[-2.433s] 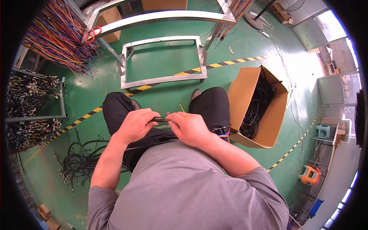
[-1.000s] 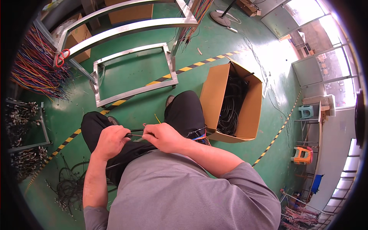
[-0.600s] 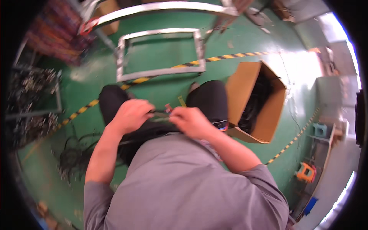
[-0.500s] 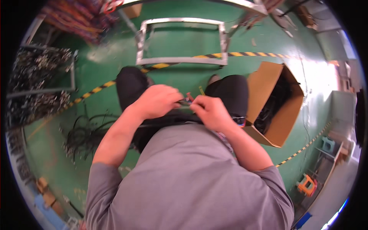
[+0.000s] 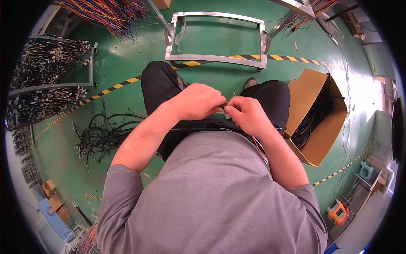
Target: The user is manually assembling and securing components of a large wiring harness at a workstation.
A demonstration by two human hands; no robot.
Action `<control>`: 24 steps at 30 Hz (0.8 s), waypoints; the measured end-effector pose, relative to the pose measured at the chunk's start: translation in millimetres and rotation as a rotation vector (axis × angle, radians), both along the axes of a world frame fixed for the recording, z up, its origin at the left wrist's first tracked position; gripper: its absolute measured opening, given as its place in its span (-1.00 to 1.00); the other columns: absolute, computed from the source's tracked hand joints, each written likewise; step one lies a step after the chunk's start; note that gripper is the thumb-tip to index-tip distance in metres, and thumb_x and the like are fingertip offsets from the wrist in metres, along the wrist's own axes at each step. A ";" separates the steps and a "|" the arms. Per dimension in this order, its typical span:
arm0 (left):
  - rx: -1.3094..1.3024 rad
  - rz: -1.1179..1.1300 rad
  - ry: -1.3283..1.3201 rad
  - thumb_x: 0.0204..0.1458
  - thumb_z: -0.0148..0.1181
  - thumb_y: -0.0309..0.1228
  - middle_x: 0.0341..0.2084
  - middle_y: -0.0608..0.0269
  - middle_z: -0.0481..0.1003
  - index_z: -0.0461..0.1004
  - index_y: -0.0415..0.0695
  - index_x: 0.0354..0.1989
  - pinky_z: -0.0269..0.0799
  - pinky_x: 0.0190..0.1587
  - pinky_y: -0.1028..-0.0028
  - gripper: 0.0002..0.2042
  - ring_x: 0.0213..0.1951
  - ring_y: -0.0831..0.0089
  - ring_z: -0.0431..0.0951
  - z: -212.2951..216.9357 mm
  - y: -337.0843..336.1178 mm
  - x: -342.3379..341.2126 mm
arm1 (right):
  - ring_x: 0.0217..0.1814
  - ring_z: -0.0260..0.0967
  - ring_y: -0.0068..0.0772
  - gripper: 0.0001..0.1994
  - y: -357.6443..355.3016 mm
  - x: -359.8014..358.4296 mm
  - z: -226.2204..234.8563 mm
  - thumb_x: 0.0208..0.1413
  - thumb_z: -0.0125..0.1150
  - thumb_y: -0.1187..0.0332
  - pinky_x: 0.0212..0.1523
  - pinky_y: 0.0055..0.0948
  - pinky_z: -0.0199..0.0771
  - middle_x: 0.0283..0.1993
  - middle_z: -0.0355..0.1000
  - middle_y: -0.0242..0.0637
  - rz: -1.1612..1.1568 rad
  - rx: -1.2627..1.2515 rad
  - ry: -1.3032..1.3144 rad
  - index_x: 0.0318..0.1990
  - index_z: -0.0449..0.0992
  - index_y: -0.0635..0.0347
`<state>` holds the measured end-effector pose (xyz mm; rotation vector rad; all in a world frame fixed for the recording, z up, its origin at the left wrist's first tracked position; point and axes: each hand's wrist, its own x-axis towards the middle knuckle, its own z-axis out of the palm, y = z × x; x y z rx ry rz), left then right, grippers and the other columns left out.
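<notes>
Above my lap, my left hand (image 5: 199, 102) and my right hand (image 5: 248, 114) meet fingertip to fingertip. Both are closed in a pinch on a black cable end (image 5: 223, 106), mostly hidden by the fingers. A thin yellow-green wire tip (image 5: 234, 95) pokes up beside my right hand. Beyond my left forearm, a bundle of black cables (image 5: 108, 134) runs from my lap out to the left, its loose ends fanned low over the floor. Thin red wires (image 5: 259, 148) lie near my right forearm.
At my right stands an open cardboard box (image 5: 305, 94) holding black cables (image 5: 312, 116). Ahead is a metal frame (image 5: 215, 59) on the green floor. Racks of wire harnesses (image 5: 50, 86) line the left; coloured wires (image 5: 108, 17) hang at the far left. An orange stool (image 5: 338, 213) stands lower right.
The view has shifted, so the surroundings sit further right and lower or higher in it. My fingertips have drawn closer together, and the red wire seen between them is now hidden.
</notes>
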<state>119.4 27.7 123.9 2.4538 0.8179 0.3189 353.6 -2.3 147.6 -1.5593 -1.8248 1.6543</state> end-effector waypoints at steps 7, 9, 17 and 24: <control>0.001 0.177 0.004 0.07 0.37 -0.35 -0.41 0.19 0.53 0.56 -0.11 -0.24 0.48 -0.21 0.16 -0.83 -0.26 0.10 0.58 6.0 10.8 -25.0 | -0.36 0.43 -0.63 -0.84 -5.8 44.6 -11.6 0.38 0.18 0.38 -0.26 -0.56 0.48 -0.44 0.48 -0.42 -0.093 -0.372 0.257 -0.16 0.56 0.32; 0.000 0.158 -0.006 0.06 0.37 -0.34 -0.41 0.19 0.53 0.56 -0.11 -0.24 0.48 -0.21 0.15 -0.83 -0.26 0.10 0.58 5.3 8.9 -22.6 | -0.40 0.42 -0.63 -0.83 -9.8 51.9 -15.9 0.38 0.18 0.38 -0.30 -0.56 0.45 -0.48 0.47 -0.43 -0.116 -0.374 0.204 -0.23 0.57 0.31; 0.015 0.030 0.007 0.05 0.38 -0.36 -0.43 0.18 0.53 0.56 -0.12 -0.23 0.49 -0.24 0.17 -0.82 -0.29 0.08 0.59 6.2 4.9 3.8 | -0.44 0.40 -0.66 -0.80 9.9 16.7 4.9 0.35 0.20 0.37 -0.33 -0.55 0.43 -0.49 0.48 -0.44 -0.028 -0.197 0.106 -0.27 0.61 0.33; -0.013 0.098 -0.017 0.05 0.38 -0.36 -0.43 0.19 0.53 0.56 -0.11 -0.23 0.48 -0.25 0.16 -0.82 -0.29 0.10 0.58 10.3 5.5 -4.9 | -0.41 0.40 -0.64 -0.77 -11.4 60.9 -9.8 0.39 0.15 0.36 -0.27 -0.56 0.47 -0.50 0.47 -0.44 -0.161 -0.388 0.244 -0.24 0.60 0.37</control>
